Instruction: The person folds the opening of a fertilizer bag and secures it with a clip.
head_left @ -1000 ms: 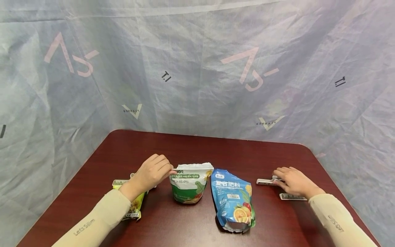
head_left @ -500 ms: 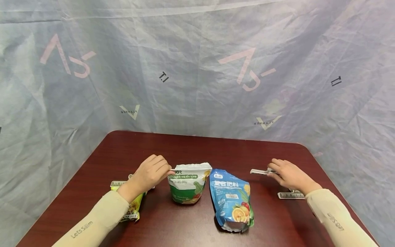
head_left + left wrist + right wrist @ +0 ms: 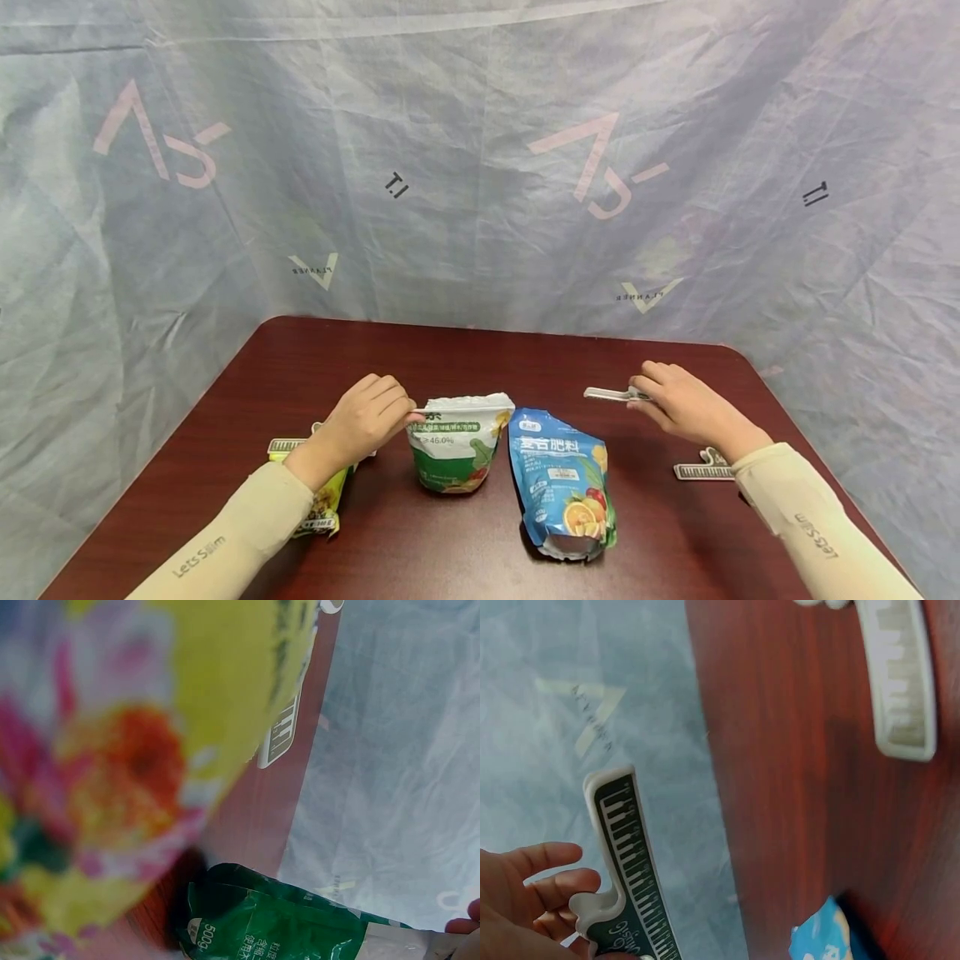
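Observation:
My left hand pinches the top left corner of a white and green fertilizer bag, which stands upright on the table. The left wrist view shows the bag's green lower part and fingertips at its top edge. Raised above the table, my right hand holds a bag clip that points left. In the right wrist view this clip has a piano-key pattern and the word "Music"; thumb and fingers are at its handle. A blue fertilizer bag leans back between the hands, its top corner cut slanting.
A yellow bag with a piano-key clip at its top stands left, partly hidden by my left forearm. Another clip lies on the dark red table by my right wrist. A grey cloth hangs behind.
My right hand has lifted the clip off the table and moved it up and left toward the bags. The other clip is now less covered. My left hand keeps its pinch.

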A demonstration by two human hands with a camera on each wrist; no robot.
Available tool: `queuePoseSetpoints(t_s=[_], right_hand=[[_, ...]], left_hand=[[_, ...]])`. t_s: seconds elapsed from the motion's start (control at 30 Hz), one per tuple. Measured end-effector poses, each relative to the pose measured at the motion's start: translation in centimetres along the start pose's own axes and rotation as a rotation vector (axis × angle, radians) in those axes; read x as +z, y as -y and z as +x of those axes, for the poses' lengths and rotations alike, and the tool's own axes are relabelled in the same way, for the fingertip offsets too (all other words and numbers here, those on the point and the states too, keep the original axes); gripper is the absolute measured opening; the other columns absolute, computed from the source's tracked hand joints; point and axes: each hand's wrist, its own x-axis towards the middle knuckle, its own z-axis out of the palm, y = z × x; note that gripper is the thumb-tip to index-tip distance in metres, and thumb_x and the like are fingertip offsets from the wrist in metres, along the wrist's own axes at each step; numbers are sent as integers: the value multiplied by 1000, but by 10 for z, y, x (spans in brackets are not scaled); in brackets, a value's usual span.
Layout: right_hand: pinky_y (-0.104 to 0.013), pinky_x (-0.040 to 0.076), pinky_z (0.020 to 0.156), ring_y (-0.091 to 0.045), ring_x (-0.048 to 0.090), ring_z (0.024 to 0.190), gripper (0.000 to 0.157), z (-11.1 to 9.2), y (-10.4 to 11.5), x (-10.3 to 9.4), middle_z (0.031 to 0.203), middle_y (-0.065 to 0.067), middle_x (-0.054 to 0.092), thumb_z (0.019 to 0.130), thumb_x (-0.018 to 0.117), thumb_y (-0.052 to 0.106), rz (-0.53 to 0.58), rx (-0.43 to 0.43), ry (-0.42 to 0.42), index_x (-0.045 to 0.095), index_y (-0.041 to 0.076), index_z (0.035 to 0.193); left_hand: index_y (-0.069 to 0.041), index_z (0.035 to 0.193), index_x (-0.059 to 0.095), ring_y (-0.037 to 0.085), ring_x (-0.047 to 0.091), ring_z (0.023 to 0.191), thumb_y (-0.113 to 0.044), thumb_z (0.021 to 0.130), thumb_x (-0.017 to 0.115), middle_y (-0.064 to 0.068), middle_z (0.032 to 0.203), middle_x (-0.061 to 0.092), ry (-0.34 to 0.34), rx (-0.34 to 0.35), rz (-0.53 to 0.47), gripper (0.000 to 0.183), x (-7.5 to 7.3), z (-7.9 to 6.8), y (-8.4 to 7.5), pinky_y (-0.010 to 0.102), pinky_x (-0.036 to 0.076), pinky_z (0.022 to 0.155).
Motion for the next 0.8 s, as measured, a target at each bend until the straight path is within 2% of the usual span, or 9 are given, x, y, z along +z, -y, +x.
queuePoseSetpoints(t_s=[0.07, 0.13, 0.23, 0.3, 0.6, 0.8], right_hand=[[-28, 30, 58, -8, 31, 62, 26, 7, 3, -3, 76, 5, 37, 92, 53, 36, -17, -22, -19, 59, 10, 88], [-28, 29, 57, -8, 29, 62, 24, 13, 6, -5, 75, 4, 37, 91, 54, 33, -20, -50, -43, 58, 10, 87], [-28, 27, 57, -8, 26, 62, 32, 20, 9, -7, 74, 4, 35, 96, 44, 38, -33, -79, -77, 57, 11, 85], [-28, 26, 57, -9, 26, 62, 29, 24, 11, -8, 73, 3, 34, 95, 47, 35, -33, -94, -92, 56, 10, 84], [-32, 32, 57, -14, 31, 60, 33, 40, 22, -15, 72, 0, 36, 97, 40, 36, -88, -136, -107, 53, 9, 83], [-31, 31, 55, -15, 30, 59, 34, 48, 26, -21, 72, -1, 36, 98, 39, 34, -111, -156, -122, 52, 8, 81]], left_hand=[[-5, 73, 58, 18, 51, 63, -24, 95, 51, 1, 69, 54, 1, -1, 2, 30, 2, -3, 0, 28, 36, 54], [-5, 73, 58, 19, 51, 63, -24, 95, 51, 2, 69, 55, 4, -5, 2, 29, 3, -5, 0, 28, 36, 55], [-5, 73, 58, 19, 51, 63, -24, 95, 51, 2, 69, 55, -1, -4, 3, 29, 2, -4, 0, 28, 37, 54], [-5, 73, 58, 18, 51, 63, -24, 95, 51, 1, 69, 55, -5, -3, 2, 30, 1, -2, 0, 28, 36, 54], [-5, 72, 58, 18, 50, 62, -24, 95, 51, 1, 69, 54, -5, 1, 8, 30, -1, 1, -1, 27, 35, 54], [-4, 72, 58, 19, 51, 62, -23, 95, 51, 1, 68, 55, -7, 3, 14, 30, -2, 2, -1, 27, 36, 53]])
